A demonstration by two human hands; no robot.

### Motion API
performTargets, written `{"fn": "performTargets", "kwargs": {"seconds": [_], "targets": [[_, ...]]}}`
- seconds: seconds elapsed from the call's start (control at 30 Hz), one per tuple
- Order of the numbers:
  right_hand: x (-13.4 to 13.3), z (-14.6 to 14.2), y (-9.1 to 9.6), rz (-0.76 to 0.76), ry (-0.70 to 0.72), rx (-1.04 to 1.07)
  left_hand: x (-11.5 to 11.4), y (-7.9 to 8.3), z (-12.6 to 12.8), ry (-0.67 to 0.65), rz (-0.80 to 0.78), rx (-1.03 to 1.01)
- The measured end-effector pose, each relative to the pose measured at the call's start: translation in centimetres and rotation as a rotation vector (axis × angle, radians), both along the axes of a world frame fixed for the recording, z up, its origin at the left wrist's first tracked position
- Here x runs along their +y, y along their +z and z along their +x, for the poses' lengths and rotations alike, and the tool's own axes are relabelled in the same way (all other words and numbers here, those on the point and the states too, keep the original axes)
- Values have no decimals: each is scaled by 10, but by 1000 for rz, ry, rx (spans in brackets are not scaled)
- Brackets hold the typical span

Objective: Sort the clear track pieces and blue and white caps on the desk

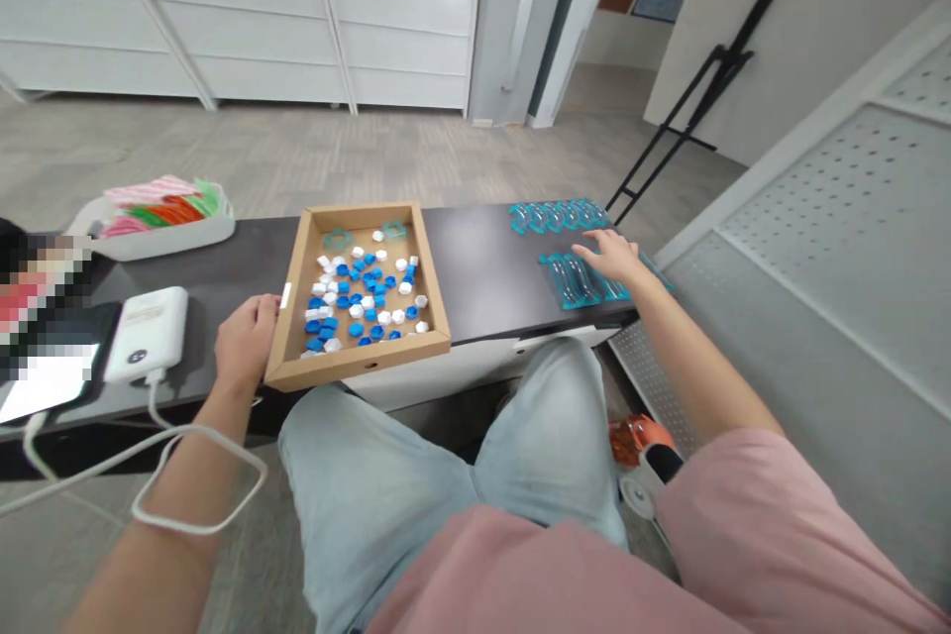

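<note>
A shallow cardboard tray (435, 292) sits on the dark tabletop, its near side at the table's front edge. Inside lie many small blue and white hexagonal pieces (364, 287), plus clear teal rings (338, 239) at the far end. My left hand (248, 337) is closed against the tray's left wall, with some fingertips hidden. At the right, my right hand (610, 256) reaches with its fingers apart over a near row of clear, teal-edged curved plastic pieces (571, 279), and holds nothing visible. A second row of these plastic pieces (557, 215) lies farther back.
To the left stand a white bin (163, 230) of colourful packets, a white power bank (147, 332) and a tablet (55, 367). A white cable (215, 431) crosses over my left forearm. A grey perforated panel (832, 248) borders the table's right end.
</note>
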State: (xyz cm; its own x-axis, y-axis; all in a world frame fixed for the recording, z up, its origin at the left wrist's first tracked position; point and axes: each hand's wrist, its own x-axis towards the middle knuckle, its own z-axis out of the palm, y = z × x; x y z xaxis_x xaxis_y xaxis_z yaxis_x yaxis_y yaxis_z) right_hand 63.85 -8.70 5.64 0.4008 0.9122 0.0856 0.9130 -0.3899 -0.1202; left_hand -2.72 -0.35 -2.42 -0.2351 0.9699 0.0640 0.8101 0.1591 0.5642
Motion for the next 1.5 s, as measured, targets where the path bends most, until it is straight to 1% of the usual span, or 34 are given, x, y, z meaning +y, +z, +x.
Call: {"fn": "performTargets", "kwargs": {"seconds": [0.07, 0.13, 0.2, 0.27, 0.37, 0.47, 0.6, 0.7, 0.83, 1.0, 1.1, 1.17, 1.27, 1.37, 1.5], "targets": [[-27, -1, -8, 30, -4, 21, 4, -6, -4, 17, 8, 44], [-48, -12, -19, 61, 29, 46, 8, -11, -8, 24, 20, 69], [-59, -28, -30, 71, 55, 77, 10, -13, -11, 20, 19, 88], [-62, -45, -40, 55, 62, 108, 10, -12, -12, 18, 8, 102], [-54, -66, -50, 37, 79, 106, 8, -7, -10, 18, 5, 110], [-41, -81, -55, 49, 131, 81, 2, 2, -3, 30, 15, 86], [-30, -96, -58, 64, 221, 165, -7, 12, 8, 57, 51, 18], [-25, -110, -61, 87, 269, 217, -10, 14, 11, 49, 55, -2], [-15, -133, -61, 103, 297, 221, -13, 14, 12, 42, 49, -27], [-1, -164, -60, 45, 300, 182, -14, 19, 16, 39, 44, -51], [4, -177, -61, 27, 303, 174, -15, 21, 17, 35, 39, -56], [7, -182, -63, 48, 301, 188, -15, 21, 16, 34, 38, -58], [11, -185, -65, 68, 254, 205, -16, 20, 16, 39, 34, -62], [17, -182, -66, 41, 206, 210, -17, 19, 17, 42, 49, -73], [24, -178, -70, 26, 201, 212, -16, 18, 19, 52, 79, -81]]}}
